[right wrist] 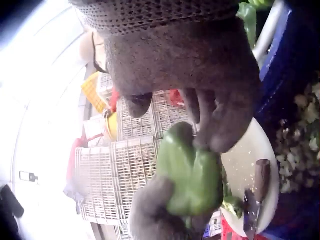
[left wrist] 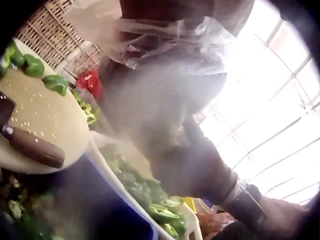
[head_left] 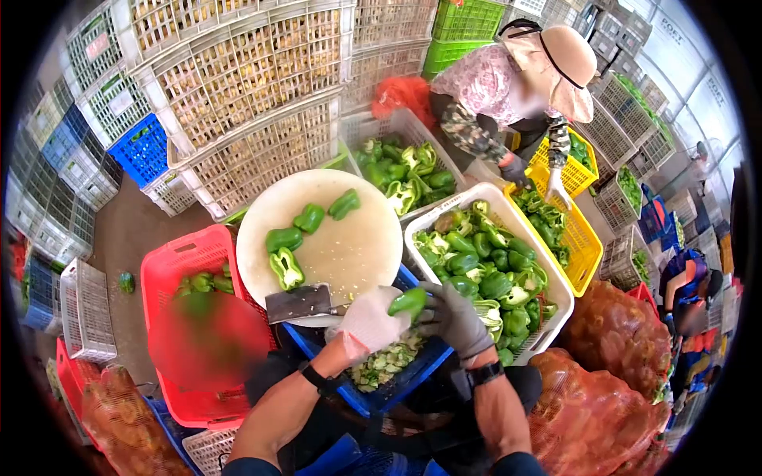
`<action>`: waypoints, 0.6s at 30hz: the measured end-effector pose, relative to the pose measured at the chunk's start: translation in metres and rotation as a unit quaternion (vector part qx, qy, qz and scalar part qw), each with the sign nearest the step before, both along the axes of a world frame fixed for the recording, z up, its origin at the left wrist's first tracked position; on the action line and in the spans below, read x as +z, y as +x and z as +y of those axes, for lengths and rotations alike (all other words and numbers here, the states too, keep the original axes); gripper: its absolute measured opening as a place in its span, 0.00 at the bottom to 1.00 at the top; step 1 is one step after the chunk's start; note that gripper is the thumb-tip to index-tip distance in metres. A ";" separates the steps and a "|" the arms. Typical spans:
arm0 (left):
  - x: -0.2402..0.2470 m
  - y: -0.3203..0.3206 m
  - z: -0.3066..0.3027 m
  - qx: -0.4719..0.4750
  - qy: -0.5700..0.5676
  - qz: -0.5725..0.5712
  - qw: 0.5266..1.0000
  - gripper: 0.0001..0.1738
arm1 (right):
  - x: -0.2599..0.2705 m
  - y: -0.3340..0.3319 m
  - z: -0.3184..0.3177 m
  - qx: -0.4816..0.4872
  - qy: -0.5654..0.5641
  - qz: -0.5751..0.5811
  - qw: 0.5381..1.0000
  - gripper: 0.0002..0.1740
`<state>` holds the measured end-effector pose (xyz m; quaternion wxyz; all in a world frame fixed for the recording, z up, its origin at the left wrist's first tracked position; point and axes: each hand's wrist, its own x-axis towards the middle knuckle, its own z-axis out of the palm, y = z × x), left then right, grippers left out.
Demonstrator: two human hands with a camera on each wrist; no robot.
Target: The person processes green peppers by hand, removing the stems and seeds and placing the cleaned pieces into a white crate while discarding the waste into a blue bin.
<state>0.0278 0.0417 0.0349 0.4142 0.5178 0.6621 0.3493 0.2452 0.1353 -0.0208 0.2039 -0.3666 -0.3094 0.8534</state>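
Note:
Between the two gloved hands is a green pepper [head_left: 409, 303] [right wrist: 187, 170], above a blue bin [head_left: 361, 406] of pepper scraps [head_left: 385, 363]. The left hand [head_left: 367, 324] [right wrist: 157, 210], in a pale glove, grips the pepper from one side. On its other side the grey-gloved right hand [head_left: 456, 319] [left wrist: 192, 165] [right wrist: 185, 75] has its fingers curled against the pepper. A cleaver [head_left: 300, 303] [right wrist: 252, 207] lies on the round board [head_left: 349, 214] [left wrist: 45, 115], near several green peppers [head_left: 308, 217]. The left wrist view is hazy, and its pepper is hidden.
A white crate [head_left: 562, 313] of cut peppers stands right of the board, a red crate [head_left: 171, 262] left. Mesh sacks [head_left: 591, 420] lie at the lower right. Another person [head_left: 484, 87] works over a yellow crate [head_left: 586, 238]. Tall crate stacks [head_left: 246, 71] rise behind.

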 end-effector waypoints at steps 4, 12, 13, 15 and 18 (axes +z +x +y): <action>-0.027 0.020 0.007 -0.038 -0.001 0.072 0.997 0.23 | -0.028 -0.039 -0.039 -0.103 0.111 -0.050 0.987 0.30; -0.042 0.018 0.001 -0.132 0.037 0.121 0.983 0.25 | -0.075 -0.026 -0.028 -0.042 -0.182 0.275 0.943 0.21; -0.039 0.017 0.003 -0.131 0.019 0.147 0.980 0.25 | -0.074 -0.026 -0.035 -0.068 -0.094 0.198 0.973 0.20; -0.039 0.019 0.003 -0.121 0.007 0.183 0.976 0.25 | -0.070 -0.028 -0.050 -0.098 0.068 -0.012 0.993 0.25; -0.037 0.021 -0.001 -0.086 0.017 0.213 0.973 0.25 | -0.032 -0.055 -0.049 -0.143 0.052 -0.006 0.988 0.15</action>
